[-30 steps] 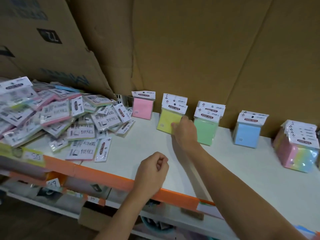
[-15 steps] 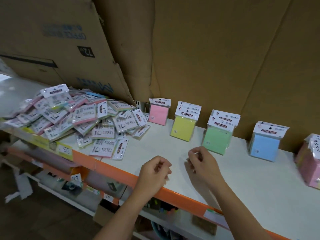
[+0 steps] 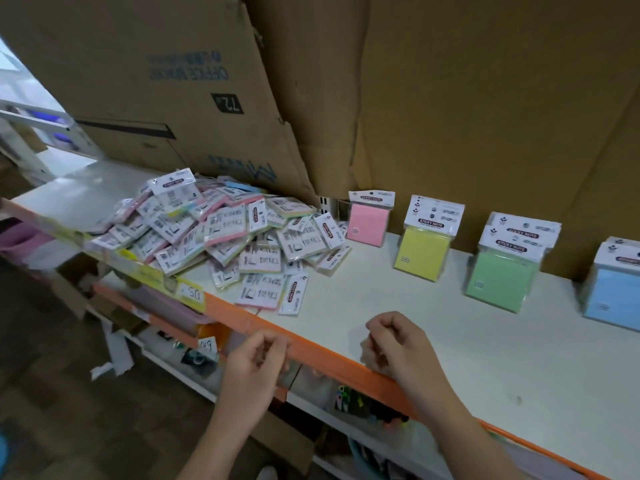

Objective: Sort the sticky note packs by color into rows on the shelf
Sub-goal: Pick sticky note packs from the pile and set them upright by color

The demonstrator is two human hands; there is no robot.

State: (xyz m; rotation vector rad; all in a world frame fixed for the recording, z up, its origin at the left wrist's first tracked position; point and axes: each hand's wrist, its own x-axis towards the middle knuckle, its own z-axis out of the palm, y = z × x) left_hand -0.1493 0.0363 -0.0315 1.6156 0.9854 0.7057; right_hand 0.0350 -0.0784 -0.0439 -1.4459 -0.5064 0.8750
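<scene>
A heap of unsorted sticky note packs [image 3: 221, 233] lies face down on the left of the white shelf [image 3: 450, 341]. Along the cardboard back stand a pink pack [image 3: 367, 223], yellow packs [image 3: 423, 252], green packs [image 3: 500, 280] and blue packs [image 3: 613, 296], upright and spaced apart. My left hand [image 3: 254, 362] hovers at the shelf's orange front edge, fingers curled, holding nothing. Just over the front of the shelf, my right hand [image 3: 398, 344] is also curled and empty, well short of the yellow packs.
Brown cardboard sheets [image 3: 450, 98] form the back wall. An orange rail with price tags [image 3: 192, 294] runs along the shelf front. A lower shelf [image 3: 194, 358] holds small items. Floor and paper scraps [image 3: 114, 355] lie at the lower left.
My right hand let go of the yellow packs and drew back to the shelf front. My left hand dropped slightly to the orange edge. The view swung left.
</scene>
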